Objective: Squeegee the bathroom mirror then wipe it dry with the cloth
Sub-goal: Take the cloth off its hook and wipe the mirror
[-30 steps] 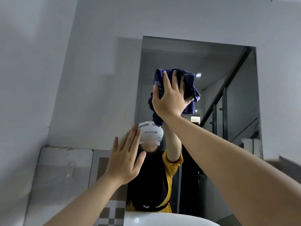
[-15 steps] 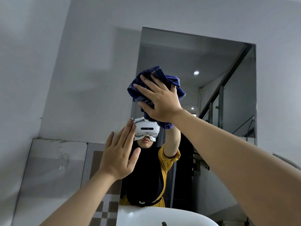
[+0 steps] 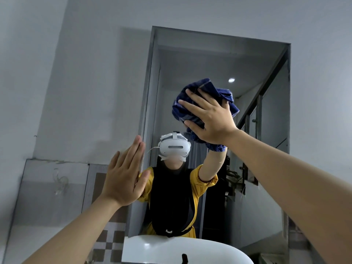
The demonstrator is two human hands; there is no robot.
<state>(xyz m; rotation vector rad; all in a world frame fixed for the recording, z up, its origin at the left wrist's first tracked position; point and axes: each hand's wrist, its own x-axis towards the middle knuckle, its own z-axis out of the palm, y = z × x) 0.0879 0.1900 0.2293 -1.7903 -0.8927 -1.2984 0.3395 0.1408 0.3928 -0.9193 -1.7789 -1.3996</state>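
Observation:
The bathroom mirror (image 3: 200, 60) hangs on the grey wall straight ahead and reflects a person with a white headset. My right hand (image 3: 210, 119) presses a bunched dark blue cloth (image 3: 192, 109) flat against the middle of the glass, fingers spread over it. My left hand (image 3: 123, 176) is raised with fingers together and holds nothing. It sits at the mirror's lower left edge; I cannot tell if it touches the glass or wall. No squeegee is in view.
A white basin (image 3: 162, 250) with a dark tap tip (image 3: 184, 259) lies directly below the mirror. A grey tiled panel with a checkered strip (image 3: 106, 244) covers the lower left wall. Plain wall surrounds the mirror above and to both sides.
My right hand has swept the cloth across the glass, first left and slightly down, then back to the right. My left hand stays raised near the mirror's left edge. The view has shifted a little.

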